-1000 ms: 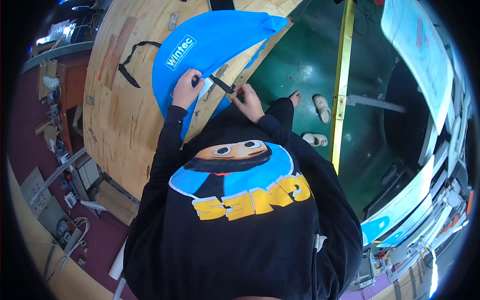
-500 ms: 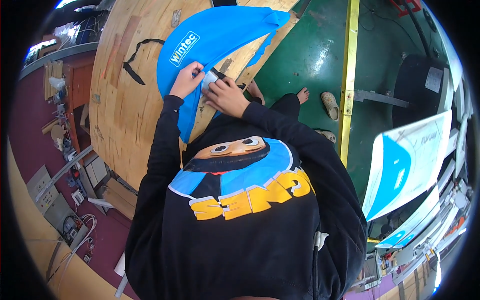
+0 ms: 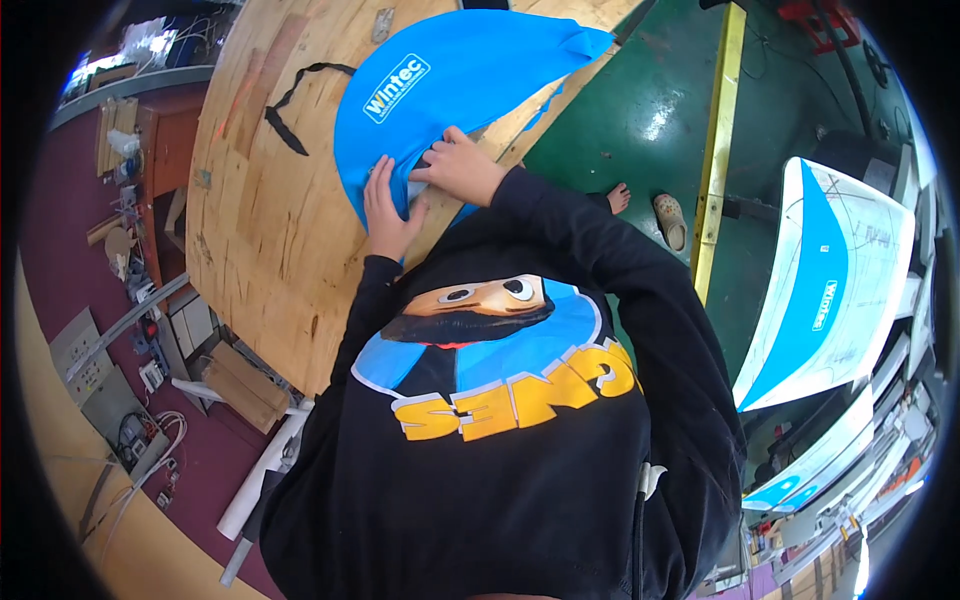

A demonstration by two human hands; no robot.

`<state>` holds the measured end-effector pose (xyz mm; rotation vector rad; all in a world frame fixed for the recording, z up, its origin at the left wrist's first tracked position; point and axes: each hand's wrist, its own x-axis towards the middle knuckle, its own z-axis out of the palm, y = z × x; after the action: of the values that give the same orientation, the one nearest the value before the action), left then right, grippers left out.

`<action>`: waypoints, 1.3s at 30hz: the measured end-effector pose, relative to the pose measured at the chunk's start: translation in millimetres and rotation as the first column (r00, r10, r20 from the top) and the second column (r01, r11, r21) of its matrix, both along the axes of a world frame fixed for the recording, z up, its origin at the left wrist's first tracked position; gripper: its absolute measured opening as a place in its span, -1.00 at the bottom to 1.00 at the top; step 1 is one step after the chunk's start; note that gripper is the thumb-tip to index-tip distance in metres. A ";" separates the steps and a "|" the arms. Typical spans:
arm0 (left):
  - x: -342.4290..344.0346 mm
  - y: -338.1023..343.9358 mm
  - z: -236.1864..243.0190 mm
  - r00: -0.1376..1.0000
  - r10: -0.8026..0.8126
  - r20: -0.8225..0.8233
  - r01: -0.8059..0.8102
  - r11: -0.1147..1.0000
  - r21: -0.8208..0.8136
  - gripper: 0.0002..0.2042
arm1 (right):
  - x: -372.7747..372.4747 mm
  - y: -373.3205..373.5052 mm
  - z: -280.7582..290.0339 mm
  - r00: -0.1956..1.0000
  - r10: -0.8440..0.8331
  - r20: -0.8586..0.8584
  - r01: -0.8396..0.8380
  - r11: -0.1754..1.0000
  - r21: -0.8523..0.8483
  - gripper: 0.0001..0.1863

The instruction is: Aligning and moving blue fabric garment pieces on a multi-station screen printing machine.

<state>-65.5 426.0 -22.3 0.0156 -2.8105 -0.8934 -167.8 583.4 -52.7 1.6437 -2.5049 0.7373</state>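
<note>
A bright blue fabric piece (image 3: 450,70), curved along its far side and bearing a white printed mark, lies spread over the wooden table (image 3: 250,230). My left hand (image 3: 390,215) rests on its near left part, fingers stretched out and the thumb apart. Just right of it, my right hand (image 3: 462,170) has its fingers curled onto the fabric's inner edge, gripping it. Between the hands a small pale patch shows under the edge; what it is I cannot make out. Folds run through the cloth around my fingertips.
A thin black strap (image 3: 285,115) lies on the table left of the fabric. Beyond the table's right edge are a green floor, a yellow beam (image 3: 722,150) and a clog (image 3: 670,220). White-and-blue panels (image 3: 825,280) stand at the right. Cardboard (image 3: 245,385) lies at lower left.
My left hand has let go of the fabric edge and moved nearer my body, its fingers now straightened. My right hand has moved up onto the edge. The view has shifted slightly.
</note>
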 end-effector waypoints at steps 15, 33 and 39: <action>20.6 -33.3 -6.4 0.977 0.065 0.202 -0.075 0.996 0.043 -0.48 | -23.7 -10.8 16.0 0.981 0.177 0.080 -0.185 0.976 0.116 -0.51; 29.7 0.0 -1.2 0.969 0.243 0.047 -0.227 0.950 -0.215 -0.42 | -103.5 34.6 33.7 0.928 -0.241 0.284 0.322 0.902 -0.287 -0.71; 14.6 2.0 -28.7 0.929 0.344 0.138 -0.274 0.888 -0.368 -0.40 | -123.4 73.3 -14.5 0.852 -0.510 -0.118 0.517 0.855 0.045 -0.36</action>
<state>-50.9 428.0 -51.0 0.5195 -2.9841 -0.3370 -291.2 656.6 -67.2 0.9059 -2.7301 0.4826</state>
